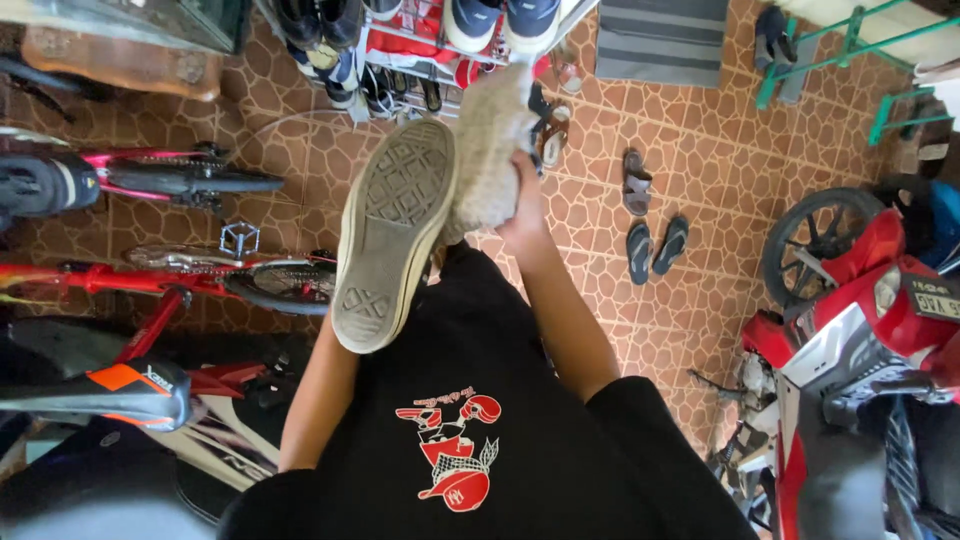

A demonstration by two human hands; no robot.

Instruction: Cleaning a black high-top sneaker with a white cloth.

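Our right-hand fingers [520, 175] are curled tight around a bunched beige cloth [490, 150], clamped on it and pressing it against the side of the shoe [392, 235]. The left-hand fingers we cannot see at all: the left forearm [318, 400] runs up behind the shoe and the hand is hidden by it, so we cannot tell how they close, though the shoe hangs in the air in front of our chest and seems to be carried from that side.

The shoe is a pale canvas sneaker turned sole toward us, toe up and heel down, its worn grey tread facing the camera. It sits just left of the right hand [525, 205], with the cloth touching its right edge near the toe end, between the sole's rim and our palm.

To wipe well here, we judge that the shoe wants a firm, steady hold from behind so it does not twist as the cloth pushes on it. We would keep the cloth wadded thick under the fingertips, work along the rubber rim in short strokes, and turn the shoe bit by bit rather than reach round it. With the sole facing us, the upper is out of view, so tilting it would let us see the part being rubbed.

Below us the patterned tile floor [700, 150] carries loose sandals [655, 245]; a shoe rack [420, 50] stands ahead, bicycles [190, 270] at our left, a red motorbike [860, 330] at our right.
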